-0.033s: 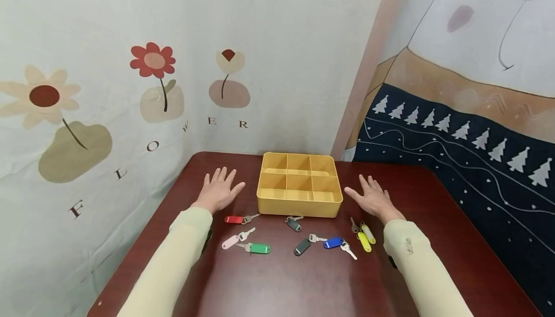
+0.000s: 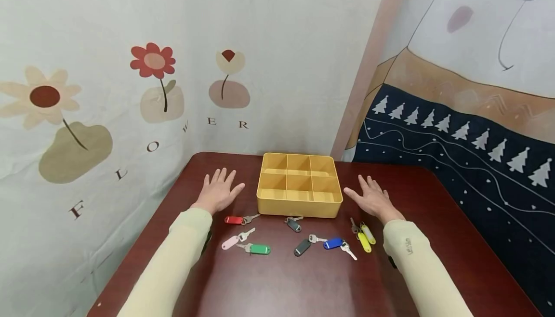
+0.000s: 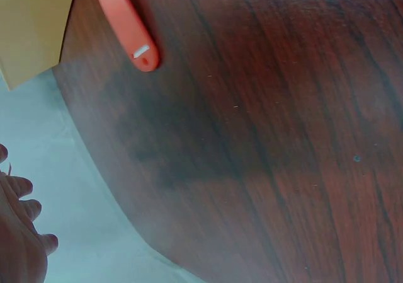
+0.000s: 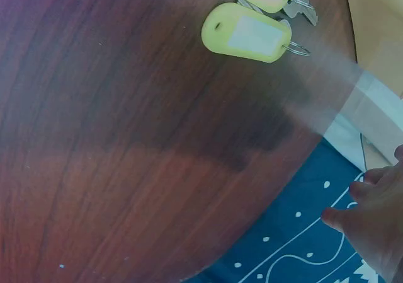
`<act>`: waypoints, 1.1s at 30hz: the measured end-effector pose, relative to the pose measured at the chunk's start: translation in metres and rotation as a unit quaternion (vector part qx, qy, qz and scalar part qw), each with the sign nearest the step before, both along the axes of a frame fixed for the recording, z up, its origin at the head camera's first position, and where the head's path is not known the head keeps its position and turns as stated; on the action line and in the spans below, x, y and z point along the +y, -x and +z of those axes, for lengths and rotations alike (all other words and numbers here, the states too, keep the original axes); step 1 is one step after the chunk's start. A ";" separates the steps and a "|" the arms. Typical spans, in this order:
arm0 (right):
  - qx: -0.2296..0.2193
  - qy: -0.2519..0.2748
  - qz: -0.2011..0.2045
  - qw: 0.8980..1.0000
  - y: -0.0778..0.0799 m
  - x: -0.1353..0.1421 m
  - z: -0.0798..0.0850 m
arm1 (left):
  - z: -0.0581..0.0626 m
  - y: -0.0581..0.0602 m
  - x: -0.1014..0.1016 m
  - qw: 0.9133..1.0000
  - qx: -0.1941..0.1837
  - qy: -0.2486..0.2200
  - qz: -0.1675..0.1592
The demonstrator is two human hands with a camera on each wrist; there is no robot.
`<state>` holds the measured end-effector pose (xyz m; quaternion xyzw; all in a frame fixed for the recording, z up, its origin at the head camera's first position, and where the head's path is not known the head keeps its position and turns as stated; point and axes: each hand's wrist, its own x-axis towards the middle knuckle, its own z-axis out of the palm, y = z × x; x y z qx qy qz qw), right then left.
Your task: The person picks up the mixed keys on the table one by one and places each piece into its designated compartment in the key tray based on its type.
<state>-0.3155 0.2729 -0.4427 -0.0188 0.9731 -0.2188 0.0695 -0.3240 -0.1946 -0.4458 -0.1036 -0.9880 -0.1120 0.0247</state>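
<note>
My left hand (image 2: 215, 193) is held palm down with fingers spread, left of a yellow divided box (image 2: 299, 208). My right hand (image 2: 374, 198) is spread the same way on the box's other side. Neither hand holds anything. Nearest the left hand lies a key with a red tag (image 2: 234, 220), also in the left wrist view as a red tag (image 3: 129, 31). Below the right hand are keys with two yellow tags (image 2: 364, 242), one whole and one cut off in the right wrist view, the whole yellow tag (image 4: 245, 33) having a white label.
Between the arms lie keys with a pink tag (image 2: 230, 243), a green tag (image 2: 260, 249), a blue tag (image 2: 333, 243) and two dark grey tags (image 2: 302, 247). All rest on a dark red wooden table (image 2: 303, 288). Printed curtains (image 2: 277, 90) hang behind it.
</note>
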 end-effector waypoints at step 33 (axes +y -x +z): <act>0.044 0.052 0.060 0.996 0.001 -0.043 -0.007 | 0.003 -0.010 -0.002 0.999 0.024 0.002 -0.036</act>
